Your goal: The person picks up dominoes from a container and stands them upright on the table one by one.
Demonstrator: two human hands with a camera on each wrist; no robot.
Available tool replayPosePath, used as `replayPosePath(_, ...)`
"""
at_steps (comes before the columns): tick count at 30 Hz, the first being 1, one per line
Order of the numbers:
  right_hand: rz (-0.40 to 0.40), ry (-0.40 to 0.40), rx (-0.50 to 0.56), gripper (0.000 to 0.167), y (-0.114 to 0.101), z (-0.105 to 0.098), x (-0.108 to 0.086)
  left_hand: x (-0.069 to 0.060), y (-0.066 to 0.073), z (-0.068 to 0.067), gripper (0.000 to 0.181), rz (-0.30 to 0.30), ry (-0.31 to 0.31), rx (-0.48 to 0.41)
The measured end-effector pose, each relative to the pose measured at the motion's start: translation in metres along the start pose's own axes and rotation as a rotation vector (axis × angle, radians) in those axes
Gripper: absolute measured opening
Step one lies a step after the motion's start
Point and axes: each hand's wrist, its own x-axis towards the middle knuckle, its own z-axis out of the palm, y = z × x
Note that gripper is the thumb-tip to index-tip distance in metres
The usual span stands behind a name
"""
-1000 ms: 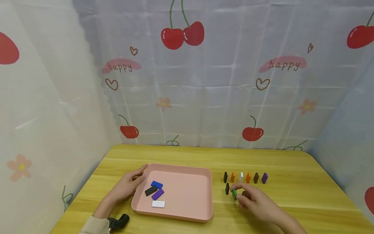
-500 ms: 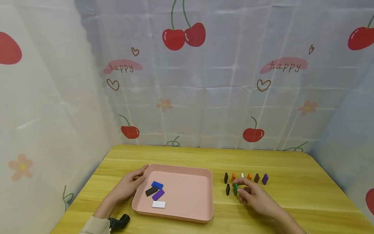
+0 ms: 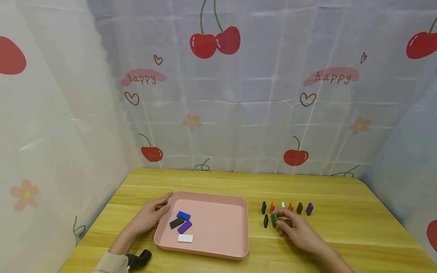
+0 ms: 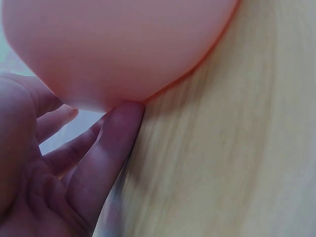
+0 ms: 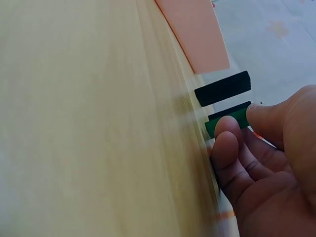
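In the head view my left hand point(image 3: 149, 217) rests against the left side of a pink tray point(image 3: 222, 254). Its thumb touches the tray's outer wall point(image 4: 118, 59) in the left wrist view, other fingers spread along the side. Inside the tray lie a blue domino point(image 3: 183, 215), a black one point(image 3: 176, 222), a purple one point(image 3: 184, 227) and a white one point(image 3: 185, 238). My right hand point(image 3: 300, 232) pinches a green domino point(image 3: 274, 220) between thumb and fingers, upright at the table. Just left of it, apart, stands a black domino point(image 3: 266, 221).
Behind the right hand a row of upright dominoes crosses the wooden table point(image 3: 211, 182), from a black domino point(image 3: 264, 207) to a purple domino point(image 3: 309, 209). A black strap-like object point(image 3: 140, 258) lies by the left wrist. A printed curtain point(image 3: 232, 125) surrounds the table.
My right hand has moved slightly away from me with the green domino, bringing it upright beside the black one. It has barely moved over the last half second. The left hand stays on the tray.
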Motion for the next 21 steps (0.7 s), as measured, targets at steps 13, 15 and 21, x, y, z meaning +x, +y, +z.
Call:
replayPosePath(13, 0.022, 0.009, -0.026, 0.034, -0.0003, 0.0011, 0.0008, 0.0006, -0.0013, -0.0001, 0.051, 0.001, -0.001, 0.010)
replayPosePath(15, 0.023, 0.009, -0.036, 0.034, -0.0010, 0.0010, 0.0008, 0.0007, -0.0017, -0.0001, 0.050, 0.002, -0.002, 0.007)
replayPosePath(21, 0.035, 0.011, -0.048, 0.036, -0.0030, 0.0008, -0.0002, 0.0007, -0.0017, 0.0002, 0.051, 0.000, -0.004, 0.001)
